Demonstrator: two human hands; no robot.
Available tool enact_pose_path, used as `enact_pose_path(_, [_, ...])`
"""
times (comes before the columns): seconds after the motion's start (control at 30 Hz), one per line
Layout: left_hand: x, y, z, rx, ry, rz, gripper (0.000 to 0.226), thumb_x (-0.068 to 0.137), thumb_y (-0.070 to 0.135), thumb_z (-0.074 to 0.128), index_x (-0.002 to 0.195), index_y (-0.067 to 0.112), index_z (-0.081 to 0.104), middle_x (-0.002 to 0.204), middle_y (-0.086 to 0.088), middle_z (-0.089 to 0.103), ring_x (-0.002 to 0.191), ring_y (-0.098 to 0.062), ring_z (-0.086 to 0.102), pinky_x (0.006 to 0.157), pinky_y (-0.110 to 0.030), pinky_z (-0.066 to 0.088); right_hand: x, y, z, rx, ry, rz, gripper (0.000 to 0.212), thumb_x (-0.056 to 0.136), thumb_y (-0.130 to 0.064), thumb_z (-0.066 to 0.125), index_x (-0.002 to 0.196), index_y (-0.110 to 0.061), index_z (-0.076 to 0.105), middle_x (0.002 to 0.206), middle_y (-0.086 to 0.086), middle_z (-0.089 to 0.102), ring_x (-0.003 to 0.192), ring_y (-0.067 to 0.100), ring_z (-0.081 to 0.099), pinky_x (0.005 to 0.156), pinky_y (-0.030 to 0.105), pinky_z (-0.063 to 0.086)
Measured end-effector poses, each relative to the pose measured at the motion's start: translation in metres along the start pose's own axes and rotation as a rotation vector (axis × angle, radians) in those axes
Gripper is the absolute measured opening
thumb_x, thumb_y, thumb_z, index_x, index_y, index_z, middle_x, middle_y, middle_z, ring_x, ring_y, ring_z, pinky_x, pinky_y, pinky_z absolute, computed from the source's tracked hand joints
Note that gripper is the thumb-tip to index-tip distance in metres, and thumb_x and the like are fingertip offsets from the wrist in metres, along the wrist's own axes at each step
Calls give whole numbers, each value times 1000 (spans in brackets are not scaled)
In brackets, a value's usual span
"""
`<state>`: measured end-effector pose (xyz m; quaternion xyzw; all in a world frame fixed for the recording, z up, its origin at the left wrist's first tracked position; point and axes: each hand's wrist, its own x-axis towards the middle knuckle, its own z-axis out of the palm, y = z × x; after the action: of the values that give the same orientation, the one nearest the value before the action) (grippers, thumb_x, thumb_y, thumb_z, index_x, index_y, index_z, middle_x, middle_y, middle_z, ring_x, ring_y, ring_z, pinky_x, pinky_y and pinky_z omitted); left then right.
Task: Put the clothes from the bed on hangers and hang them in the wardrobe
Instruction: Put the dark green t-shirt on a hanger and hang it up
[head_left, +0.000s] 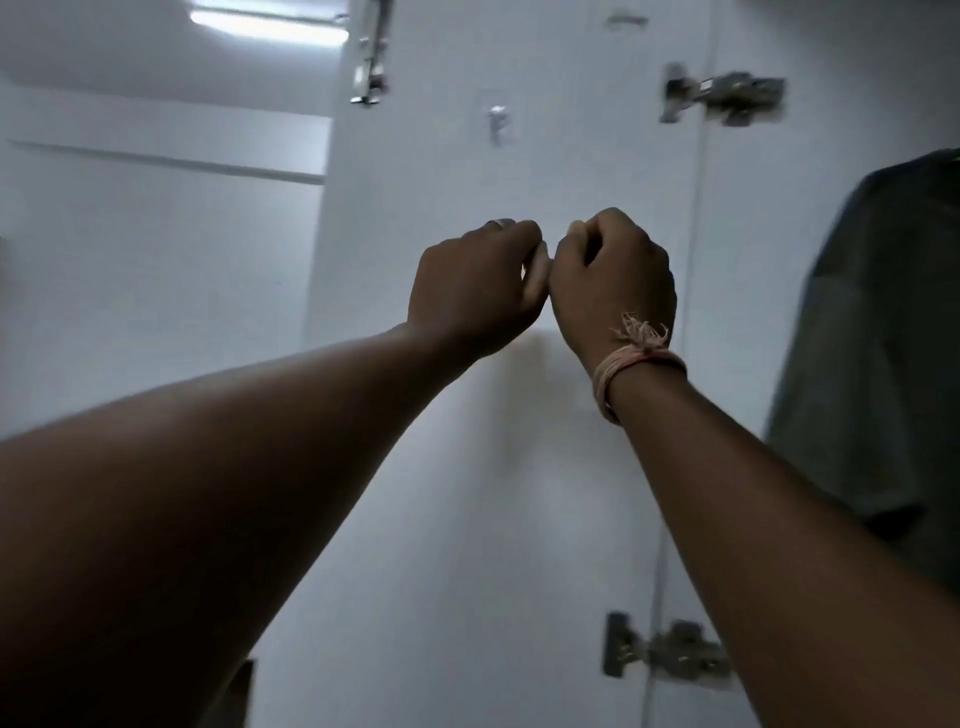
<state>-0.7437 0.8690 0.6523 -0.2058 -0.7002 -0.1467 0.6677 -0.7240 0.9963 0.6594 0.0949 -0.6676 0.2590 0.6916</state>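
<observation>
Both hands raised before white wardrobe door (467, 467). Left hand (475, 283), right hand (613, 278) curled, knuckles touching; held item not discernible. Grey garment (878, 332) hangs right, apart.

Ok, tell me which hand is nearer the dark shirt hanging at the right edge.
Right. The right hand, fingers curled, is raised in front of the white panel just left of the dark shirt. The left hand touches it on its far side, further from the shirt.

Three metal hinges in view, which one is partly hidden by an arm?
The lower right metal hinge: the right forearm crosses its right end. The upper right hinge and the top centre hinge are fully clear of both arms.
</observation>
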Motion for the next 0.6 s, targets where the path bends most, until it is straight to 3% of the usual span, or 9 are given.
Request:
enact_pose_path(0.17, [-69,-104,-60,154,-125,-119,22,92,37,45,74,25,46,62,12,40,59,-18,47,50,-27,22,-97,-98,76,227,-116,-1,24,99,-33,43,79,-20,43,68,-6,54,62,22,49,57,29,30])
enact_pose_path(0.33, [-137,-188,-139,284,-185,-211,24,97,37,45,79,22,54,72,7,58,65,-19,55,55,-32,41,-179,-194,126,467,-252,194,33,99,-35,42,72,-17,45,59,-5,51,57,20,50,53,28,29])
enact_pose_path(0.43, [-178,-243,-199,447,-258,-190,27,101,37,41,84,23,57,79,5,63,67,-21,57,56,-33,40,-225,-245,154,545,-324,236,35,99,-35,42,71,-15,45,58,-4,48,59,25,51,55,29,30])
enact_pose_path(0.6, [-233,-314,-297,597,-275,-362,27,98,37,42,81,22,56,74,8,58,68,-19,55,59,-31,35,-296,-328,184,631,-482,317,37,99,-36,42,71,-13,48,63,-1,53,64,31,55,57,31,35])
